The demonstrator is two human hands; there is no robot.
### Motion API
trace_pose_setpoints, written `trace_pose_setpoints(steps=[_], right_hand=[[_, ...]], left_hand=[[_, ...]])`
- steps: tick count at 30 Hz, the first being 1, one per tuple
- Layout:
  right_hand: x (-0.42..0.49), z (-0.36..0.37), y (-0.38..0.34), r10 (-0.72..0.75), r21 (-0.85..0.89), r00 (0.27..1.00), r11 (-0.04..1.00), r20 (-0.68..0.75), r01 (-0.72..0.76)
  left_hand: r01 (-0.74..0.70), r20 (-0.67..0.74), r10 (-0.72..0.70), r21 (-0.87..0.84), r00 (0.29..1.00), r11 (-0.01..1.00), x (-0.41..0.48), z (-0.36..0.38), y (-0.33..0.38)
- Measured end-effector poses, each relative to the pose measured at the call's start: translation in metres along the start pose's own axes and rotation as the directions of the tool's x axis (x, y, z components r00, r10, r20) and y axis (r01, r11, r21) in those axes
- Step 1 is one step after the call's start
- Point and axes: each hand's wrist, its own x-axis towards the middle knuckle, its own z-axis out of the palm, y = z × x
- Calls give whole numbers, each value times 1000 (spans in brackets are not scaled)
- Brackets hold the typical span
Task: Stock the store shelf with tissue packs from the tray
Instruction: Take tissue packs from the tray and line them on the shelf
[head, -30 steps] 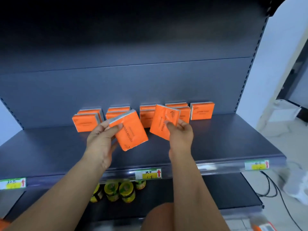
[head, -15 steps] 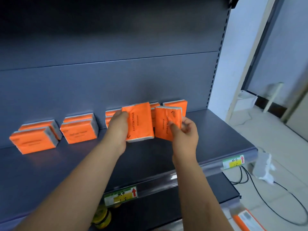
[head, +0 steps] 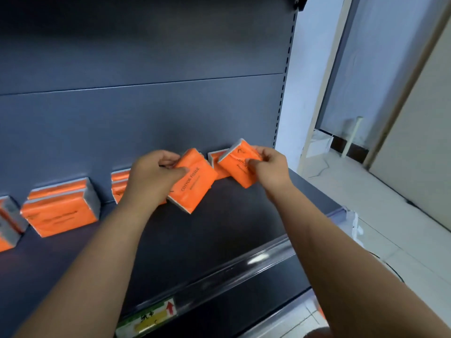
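Two hands are up at the shelf [head: 219,228], and each holds one orange tissue pack, so two packs are in the grips.

The left hand [head: 156,176] grips the left pack [head: 195,184] with the thumb pressed on its front face and the fingers curled round its far edge. The right hand [head: 271,167] pinches the right pack [head: 238,164], thumb on the front and fingertips over the top edge. Both packs are tilted, with their low corners close above the shelf; contact cannot be told.

Between the two grips, just behind them, one single pack [head: 214,157] stands against the back panel. A near pair [head: 119,181] sits partly hidden behind the left hand. Further left of that grip is a second pair [head: 61,213], one pack behind the other. More edge packs [head: 8,220] are cut off by the frame, and their count is unclear.

Each pack is a flat, soft orange block with grey ends. The left pack reads "COTTON TISSUE" in dark print along its face.

One green and yellow label [head: 148,320] with a red arrow sits on the rail below the left forearm.
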Motion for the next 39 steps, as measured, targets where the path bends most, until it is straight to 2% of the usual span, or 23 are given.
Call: trace_pose_setpoints(steps=[3, 7, 9, 12, 14, 17, 22, 25, 28, 30, 33, 35, 37, 39], right_hand=[[18, -13, 9, -11, -75, 1000, 997, 25, 13], [31, -8, 22, -66, -284, 963, 948, 260, 142], [34, -2, 22, -144, -381, 937, 885, 319, 266], [41, 13, 28, -361, -442, 853, 739, 377, 508], [47, 17, 37, -395, -487, 844, 691, 364, 534], [52, 22, 46, -402, -538, 861, 673, 310, 508], [52, 22, 51, -502, -605, 839, 607, 210, 515], [51, 19, 51, -467, -607, 855, 620, 224, 497], [51, 12, 49, -412, -614, 881, 640, 233, 462], [50, 5, 48, -401, -594, 899, 684, 177, 423], [45, 3, 49, -319, -516, 942, 793, 102, 324], [40, 4, 46, -221, -416, 971, 877, 96, 240], [36, 5, 43, -79, -237, 988, 966, 129, 108], [32, 8, 42, 23, -86, 988, 996, 153, -10]], left_hand=[[-80, 78, 78, 17, 994, 997, -1, 23, 0], [-157, 176, 129, 153, 976, 976, 5, 54, -5], [-218, 197, 172, 241, 965, 946, 6, 66, -6], [-294, 238, 220, 341, 946, 893, 0, 78, -11], [-314, 281, 221, 349, 934, 883, -3, 84, -17], [-316, 332, 200, 345, 922, 884, -2, 82, -21], [-318, 454, 86, 465, 887, 826, 6, 71, -18], [-289, 431, 86, 432, 898, 854, 6, 72, -21], [-205, 343, 82, 339, 936, 918, 4, 79, -26], [-152, 293, 78, 238, 953, 959, 5, 83, -27], [-152, 237, 113, 155, 965, 976, 8, 87, -25], [-159, 209, 127, 145, 970, 977, 9, 91, -24], [-182, 192, 152, 147, 970, 972, 9, 96, -24], [-207, 164, 179, 176, 970, 962, 8, 102, -25]])
